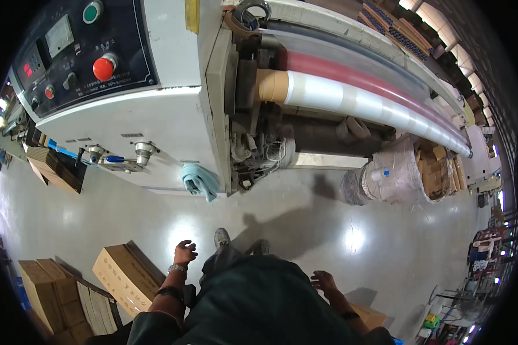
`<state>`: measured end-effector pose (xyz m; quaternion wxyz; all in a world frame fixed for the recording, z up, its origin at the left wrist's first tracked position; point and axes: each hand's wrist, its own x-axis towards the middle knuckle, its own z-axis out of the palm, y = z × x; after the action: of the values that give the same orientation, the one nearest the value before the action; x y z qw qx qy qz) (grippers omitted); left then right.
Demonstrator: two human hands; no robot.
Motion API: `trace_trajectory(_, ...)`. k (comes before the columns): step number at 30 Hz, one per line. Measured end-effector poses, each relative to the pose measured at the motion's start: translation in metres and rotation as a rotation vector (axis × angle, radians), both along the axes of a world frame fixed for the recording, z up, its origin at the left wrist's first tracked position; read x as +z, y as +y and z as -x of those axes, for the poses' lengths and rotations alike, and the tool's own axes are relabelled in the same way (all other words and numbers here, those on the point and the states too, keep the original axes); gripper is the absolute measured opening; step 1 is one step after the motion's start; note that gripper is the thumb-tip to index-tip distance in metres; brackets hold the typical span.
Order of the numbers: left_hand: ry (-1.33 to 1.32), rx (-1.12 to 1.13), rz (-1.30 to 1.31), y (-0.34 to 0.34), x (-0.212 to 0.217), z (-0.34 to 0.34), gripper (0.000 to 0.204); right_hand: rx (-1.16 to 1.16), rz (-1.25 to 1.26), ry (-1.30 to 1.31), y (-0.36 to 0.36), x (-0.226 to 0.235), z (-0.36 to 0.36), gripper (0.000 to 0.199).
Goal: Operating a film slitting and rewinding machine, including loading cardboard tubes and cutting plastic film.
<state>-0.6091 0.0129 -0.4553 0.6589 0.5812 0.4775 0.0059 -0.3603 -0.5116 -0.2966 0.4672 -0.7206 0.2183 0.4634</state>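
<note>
My left hand (185,253) hangs low over the floor with its fingers loosely curled and apart, holding nothing. A metal watch (178,268) is on that wrist, and a cardboard box (124,277) lies nearest to it. Off my right side hangs my right hand (324,280), its fingers partly spread and no object in them. Neither hand touches the machine ahead. On that machine a long roll of white film (351,102) on a brown cardboard core (271,85) stretches to the right, with a red roller (339,72) behind it.
A control panel (86,43) with a red push button (104,68) stands at the front left. Below it a light-blue cloth (199,181) hangs from the cabinet. A plastic-wrapped bin (392,172) of cardboard tubes is at right. More boxes (54,293) sit at lower left.
</note>
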Motion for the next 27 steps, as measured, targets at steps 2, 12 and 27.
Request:
trace_trajectory(2, -0.022, -0.12, -0.119, -0.005, -0.018, 0.016, 0.046, 0.004, 0.008, -0.019, 0.003, 0.002, -0.001, 0.052)
trace_trajectory(12, 0.033, 0.034, 0.135, -0.021, 0.036, -0.021, 0.045, 0.002, 0.006, -0.039, 0.007, -0.001, -0.004, 0.053)
trace_trajectory(27, 0.058, -0.079, 0.001, -0.009, -0.01, 0.012, 0.046, 0.017, 0.03, -0.004, 0.002, -0.014, 0.007, 0.048)
